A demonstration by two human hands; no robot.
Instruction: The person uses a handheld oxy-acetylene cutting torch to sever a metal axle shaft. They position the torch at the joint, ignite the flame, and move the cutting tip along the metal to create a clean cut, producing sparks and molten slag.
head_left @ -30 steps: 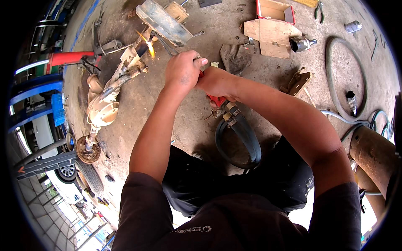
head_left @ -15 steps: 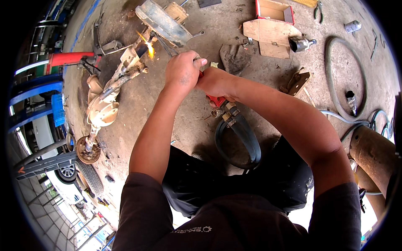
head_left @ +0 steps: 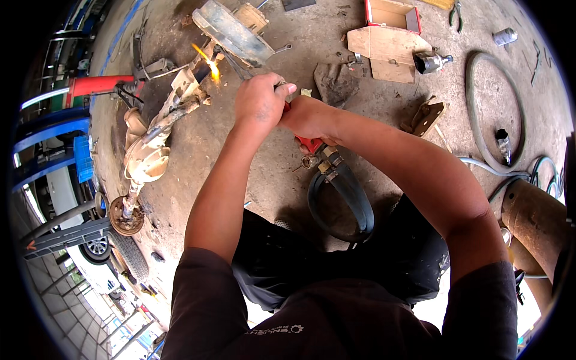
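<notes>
My left hand (head_left: 259,101) is closed around the front tubes of a gas cutting torch (head_left: 310,144). Just behind it, my right hand (head_left: 307,119) wraps the red handle, whose lower fittings join dark hoses (head_left: 348,191). At the far end a yellow-orange flame (head_left: 210,65) burns against a rusty, dirty vehicle axle (head_left: 147,157) lying on the floor. A large worn drum-shaped part (head_left: 231,33) sits at the axle's far end, right beside the flame. The fingers under both hands are partly hidden.
A wrench (head_left: 283,48) lies right of the drum part. Farther right are an opened cardboard box (head_left: 390,45), a dark rag (head_left: 337,83), a metal joint cup (head_left: 429,62), a rusty bracket (head_left: 427,117) and a big hose loop (head_left: 474,108). A red jack (head_left: 102,87) stands left of the axle.
Both hands keep their hold on the torch, almost still. The flame has shifted very slightly left and changed its shape.
</notes>
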